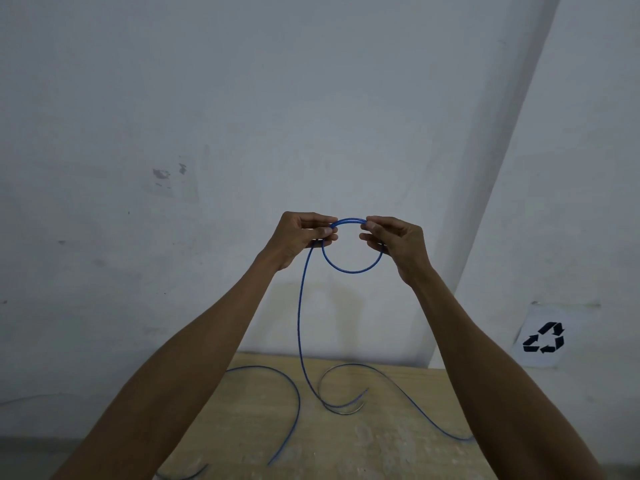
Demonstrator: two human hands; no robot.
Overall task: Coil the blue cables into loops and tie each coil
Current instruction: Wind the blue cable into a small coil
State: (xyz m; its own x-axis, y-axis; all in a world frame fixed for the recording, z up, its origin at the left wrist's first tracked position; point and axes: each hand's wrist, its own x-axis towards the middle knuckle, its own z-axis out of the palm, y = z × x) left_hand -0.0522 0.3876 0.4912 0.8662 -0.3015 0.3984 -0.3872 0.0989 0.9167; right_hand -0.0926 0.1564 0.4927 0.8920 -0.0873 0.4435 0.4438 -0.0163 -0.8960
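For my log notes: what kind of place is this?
Probably a plain workroom or utility room: a bare scuffed wall, a rough wooden table with blue cables, and a paper recycling sign.

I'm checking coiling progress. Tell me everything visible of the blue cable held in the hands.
The blue cable is thin and flexible, bent into a round loop held up in the air. The left hand and right hand pinch the loop's top. Its tail hangs from the left hand to the wooden table.
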